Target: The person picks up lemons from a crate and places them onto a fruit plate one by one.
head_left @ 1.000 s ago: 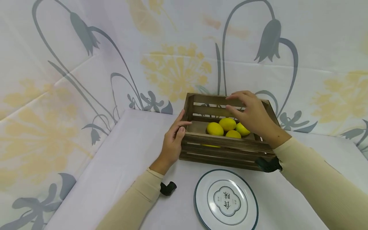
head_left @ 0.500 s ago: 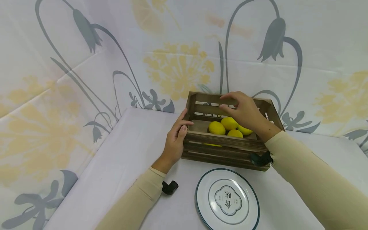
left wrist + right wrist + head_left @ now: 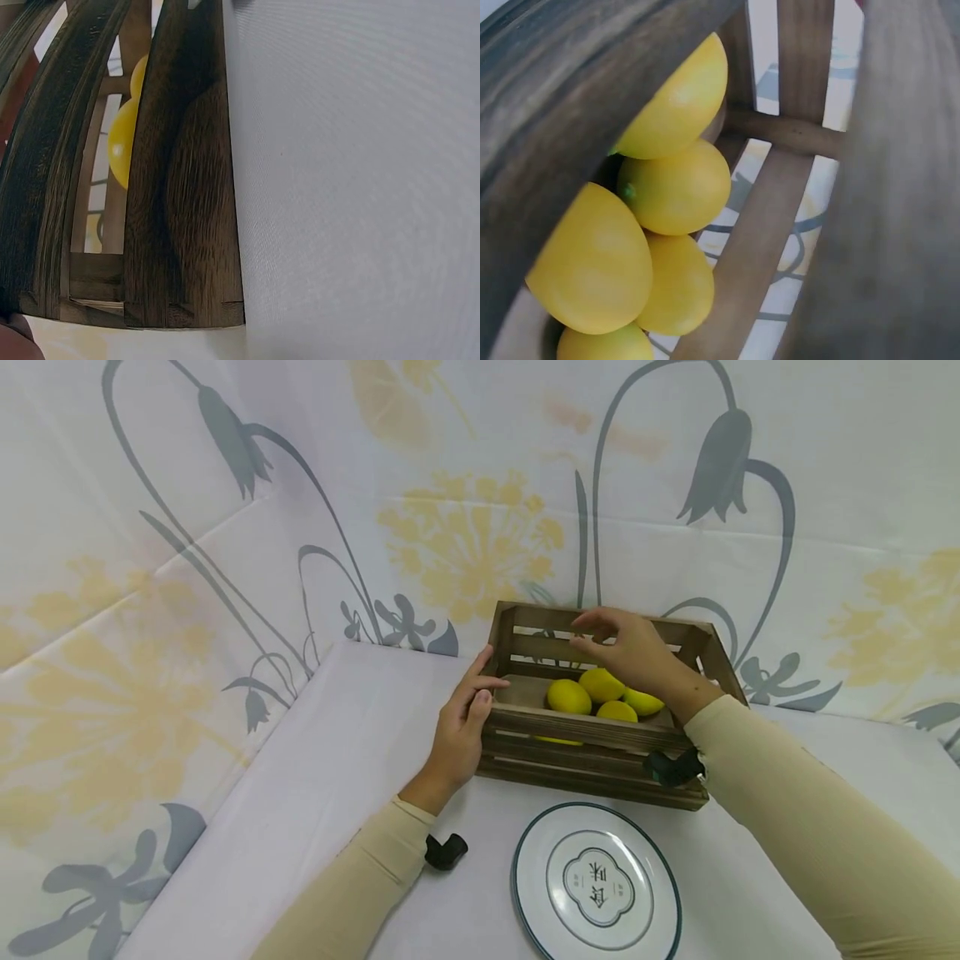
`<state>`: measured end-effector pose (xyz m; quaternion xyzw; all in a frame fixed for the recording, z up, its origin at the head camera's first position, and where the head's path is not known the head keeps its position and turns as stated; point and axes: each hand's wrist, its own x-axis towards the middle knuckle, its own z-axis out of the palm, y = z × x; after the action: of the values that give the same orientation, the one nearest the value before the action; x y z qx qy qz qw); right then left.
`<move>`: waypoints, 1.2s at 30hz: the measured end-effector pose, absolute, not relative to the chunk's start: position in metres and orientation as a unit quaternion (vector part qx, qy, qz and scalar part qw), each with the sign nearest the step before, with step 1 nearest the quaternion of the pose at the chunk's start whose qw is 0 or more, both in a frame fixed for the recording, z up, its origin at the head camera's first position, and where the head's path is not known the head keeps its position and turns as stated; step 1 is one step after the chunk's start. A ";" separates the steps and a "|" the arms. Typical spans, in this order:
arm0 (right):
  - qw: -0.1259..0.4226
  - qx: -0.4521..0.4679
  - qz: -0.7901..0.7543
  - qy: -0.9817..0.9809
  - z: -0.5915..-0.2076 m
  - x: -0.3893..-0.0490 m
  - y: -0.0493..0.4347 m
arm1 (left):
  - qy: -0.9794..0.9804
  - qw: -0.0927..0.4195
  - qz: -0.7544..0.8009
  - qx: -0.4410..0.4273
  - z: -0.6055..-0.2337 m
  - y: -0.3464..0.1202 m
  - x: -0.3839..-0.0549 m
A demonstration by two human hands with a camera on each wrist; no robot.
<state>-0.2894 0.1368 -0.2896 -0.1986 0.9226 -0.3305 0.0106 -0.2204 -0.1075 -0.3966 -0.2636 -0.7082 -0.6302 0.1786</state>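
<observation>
Firstly, head view, left hand (image 3: 456, 735): laid on the left end of the wooden crate (image 3: 585, 781); fingers extended and spread, one reaching over the rim, thumb by the front corner.
Right hand (image 3: 633, 656): bent over the crate from the right; thumb and fingers stand apart in a loose curve, nothing visible between them.
Lemons (image 3: 568, 697): inside the crate, near its middle and right; four show above the front rim, and yellow also peeps between the slats.
Plate (image 3: 596, 906): on the white surface (image 3: 337, 777), just in front of the crate; dark rim, printed emblem.
In the way: right sleeve (image 3: 810, 818) and black wrist mount (image 3: 675, 768) cover part of the crate's front; the right hand hides part of its back slats.
Left wrist view, slats: close up, with yellow fruit through one gap; only a scrap of hand enters the lower left corner, too little to tell its hold.
Right wrist view, fruit: five lemons bunched together, one more than rises above the rim in the head view; blurred slats cut across both sides.
</observation>
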 end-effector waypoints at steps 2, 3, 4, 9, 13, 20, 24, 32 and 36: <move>0.028 -0.199 -0.331 0.922 -0.292 -0.290 0.138 | -0.707 0.178 -0.631 -0.264 -0.397 -0.107 -0.220; 0.038 -0.199 -0.331 0.922 -0.293 -0.291 0.138 | -0.706 0.177 -0.633 -0.264 -0.397 -0.107 -0.220; 0.045 -0.199 -0.332 0.921 -0.295 -0.291 0.139 | -0.706 0.176 -0.633 -0.263 -0.397 -0.107 -0.220; 0.100 -0.207 -0.344 0.910 -0.301 -0.292 0.139 | -0.707 0.173 -0.634 -0.263 -0.397 -0.107 -0.220; 0.152 -0.212 -0.353 0.898 -0.306 -0.291 0.136 | -0.709 0.175 -0.631 -0.263 -0.397 -0.109 -0.221; 0.194 -0.244 -0.318 0.895 -0.312 -0.292 0.130 | -0.715 0.178 -0.626 -0.257 -0.395 -0.111 -0.221; 0.211 -0.260 -0.301 0.893 -0.316 -0.292 0.129 | -0.717 0.179 -0.625 -0.251 -0.394 -0.111 -0.219; 0.207 -0.310 -0.257 0.892 -0.323 -0.295 0.131 | -0.708 0.184 -0.631 -0.258 -0.395 -0.109 -0.221; 0.212 -0.337 -0.241 0.885 -0.326 -0.297 0.132 | -0.706 0.185 -0.632 -0.261 -0.395 -0.108 -0.220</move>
<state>-0.2968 0.1320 -0.3263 -0.3371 0.8852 -0.2409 0.2117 -0.2203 -0.1081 -0.3955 -0.2612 -0.7060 -0.6317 0.1853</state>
